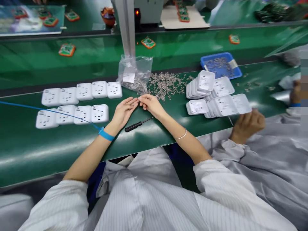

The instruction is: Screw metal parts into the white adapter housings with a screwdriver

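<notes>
My left hand (124,110) is cupped palm up and holds a few small metal screws (132,104). My right hand (151,105) meets its fingertips, thumb and fingers pinched together; what they grip is too small to make out. Just beyond both hands lies a spread pile of screws (166,85), beside a clear plastic bag (136,72) with more screws inside. Below my hands a screwdriver (133,126) with a black handle rests on the green bench (154,134), its shaft pointing right. A blue wrist strap (106,134) with a cord circles my left wrist.
Two rows of white socket housings (84,91) stand at left. Stacked white housings (218,106) sit at right, near a co-worker's hand (249,125). A blue tray (221,65) of screws is behind them. Orange-edged circuit boards (148,42) lie beyond a metal post (127,29).
</notes>
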`<state>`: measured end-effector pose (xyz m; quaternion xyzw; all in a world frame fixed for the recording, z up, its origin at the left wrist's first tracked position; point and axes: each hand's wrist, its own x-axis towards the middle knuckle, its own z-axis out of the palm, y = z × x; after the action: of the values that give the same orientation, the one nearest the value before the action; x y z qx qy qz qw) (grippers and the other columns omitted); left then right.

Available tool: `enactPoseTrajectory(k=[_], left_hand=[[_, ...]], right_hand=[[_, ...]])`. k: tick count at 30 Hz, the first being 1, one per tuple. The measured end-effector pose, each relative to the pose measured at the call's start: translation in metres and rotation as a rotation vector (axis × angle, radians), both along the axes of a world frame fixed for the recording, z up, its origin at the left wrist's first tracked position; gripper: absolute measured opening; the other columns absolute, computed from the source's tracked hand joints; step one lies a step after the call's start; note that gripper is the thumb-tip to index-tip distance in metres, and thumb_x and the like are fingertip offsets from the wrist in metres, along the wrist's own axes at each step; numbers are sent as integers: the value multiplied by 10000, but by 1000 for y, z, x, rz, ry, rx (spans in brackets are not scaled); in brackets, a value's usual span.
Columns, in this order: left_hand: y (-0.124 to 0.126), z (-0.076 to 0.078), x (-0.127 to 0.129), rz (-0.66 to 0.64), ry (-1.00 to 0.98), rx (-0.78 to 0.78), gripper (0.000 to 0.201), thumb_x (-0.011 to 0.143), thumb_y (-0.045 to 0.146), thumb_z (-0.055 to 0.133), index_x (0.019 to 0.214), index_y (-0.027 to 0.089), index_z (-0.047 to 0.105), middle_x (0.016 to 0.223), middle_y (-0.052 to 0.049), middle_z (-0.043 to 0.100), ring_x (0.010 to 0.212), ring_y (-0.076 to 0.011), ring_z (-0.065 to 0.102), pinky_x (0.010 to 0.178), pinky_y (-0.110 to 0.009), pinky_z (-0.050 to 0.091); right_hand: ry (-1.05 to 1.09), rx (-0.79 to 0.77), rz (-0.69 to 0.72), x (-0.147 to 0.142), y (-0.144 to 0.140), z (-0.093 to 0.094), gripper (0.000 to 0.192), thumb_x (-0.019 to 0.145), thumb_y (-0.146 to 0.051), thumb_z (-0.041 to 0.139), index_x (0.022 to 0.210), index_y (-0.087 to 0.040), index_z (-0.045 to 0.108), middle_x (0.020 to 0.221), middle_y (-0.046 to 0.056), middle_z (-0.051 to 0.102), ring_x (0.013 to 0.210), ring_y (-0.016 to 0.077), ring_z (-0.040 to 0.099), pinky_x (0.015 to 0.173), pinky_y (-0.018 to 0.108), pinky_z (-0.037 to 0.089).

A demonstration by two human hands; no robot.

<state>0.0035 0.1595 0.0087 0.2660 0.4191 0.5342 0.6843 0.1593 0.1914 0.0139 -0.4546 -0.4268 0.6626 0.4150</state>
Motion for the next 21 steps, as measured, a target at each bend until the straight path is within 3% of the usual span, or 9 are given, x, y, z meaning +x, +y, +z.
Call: enactPoseTrajectory(k=[5,8,11,15,21], left_hand=[[-4,-3,-4,0,58,24,399,770,63,644,1161,138,614,1288,-133,690,1302,-212,622,1217,-359,413],[-7,-3,-3,-19,97,27,396,804,130,687,1196,147,628,1236,-113,716,1283,-219,636,1217,-377,415],[-9,-4,-1,-36,111,46,436,782,166,743,1205,138,642,1162,-104,743,1234,-236,668,1198,-396,438],[-10,-5,0,-83,124,101,505,759,174,766,1247,147,636,1248,-110,722,1238,-248,666,1191,-414,441],[-9,-7,1,-58,127,88,406,803,162,731,1204,156,670,1196,-87,746,1196,-207,688,1172,-387,463]], right_hand=[[-84,89,74,2,-5,0,103,843,-245,696,868,-156,652,658,-51,627,492,42,486,499,169,401],[-187,196,125,2,-10,2,152,849,-289,700,923,-159,674,671,-52,613,511,49,503,533,185,414],[-302,267,127,1,-15,7,171,869,-314,682,948,-162,680,655,-59,582,515,60,507,550,202,413],[-434,326,170,1,-18,10,177,884,-323,666,948,-160,694,689,-43,595,555,76,507,568,219,402],[-436,377,125,0,-17,3,146,902,-280,629,958,-152,668,787,-14,638,699,95,551,648,222,416]])
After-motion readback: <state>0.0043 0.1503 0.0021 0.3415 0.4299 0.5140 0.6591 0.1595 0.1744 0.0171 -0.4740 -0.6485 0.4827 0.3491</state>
